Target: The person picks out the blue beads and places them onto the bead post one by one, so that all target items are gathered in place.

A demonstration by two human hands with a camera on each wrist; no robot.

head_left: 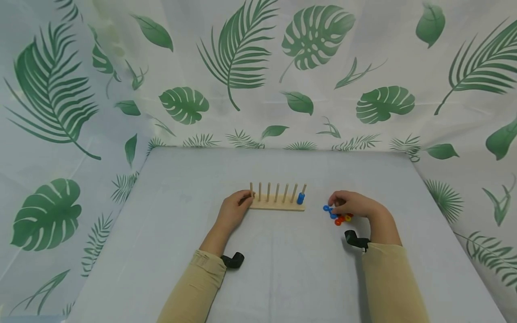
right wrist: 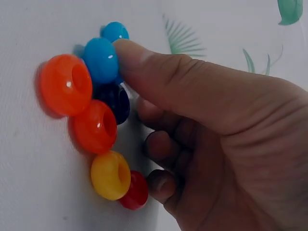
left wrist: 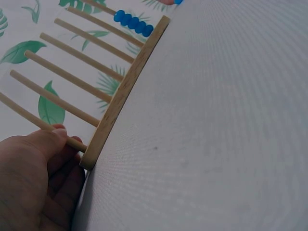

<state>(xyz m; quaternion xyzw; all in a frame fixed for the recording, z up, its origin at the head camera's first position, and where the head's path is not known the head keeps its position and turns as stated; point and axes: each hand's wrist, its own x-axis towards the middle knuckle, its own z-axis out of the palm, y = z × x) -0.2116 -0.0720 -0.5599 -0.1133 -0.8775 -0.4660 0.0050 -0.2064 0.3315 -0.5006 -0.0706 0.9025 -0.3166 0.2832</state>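
A wooden peg rack (head_left: pixel 277 206) with several upright pegs lies ahead of me. Several blue beads (left wrist: pixel 133 23) are stacked on its far right peg. My left hand (head_left: pixel 235 207) grips the rack's left end, thumb and fingers about the outermost peg (left wrist: pixel 29 115). To the right, my right hand (head_left: pixel 355 203) is over a small cluster of ring beads. Its thumb touches a light blue bead (right wrist: pixel 101 60); the index fingertip is hidden in the right wrist view, so a pinch cannot be confirmed. Beside it lie a dark blue bead (right wrist: pixel 115 102), an orange bead (right wrist: pixel 60 91) and a yellow bead (right wrist: pixel 107 177).
A red-orange bead (right wrist: pixel 91 127) and a red bead (right wrist: pixel 136 192) belong to the same cluster. The white table (head_left: pixel 266 269) ends at a leaf-patterned curtain (head_left: pixel 258 107). A black wrist camera (head_left: pixel 234 260) sits on the left wrist, another camera (head_left: pixel 355 239) on the right.
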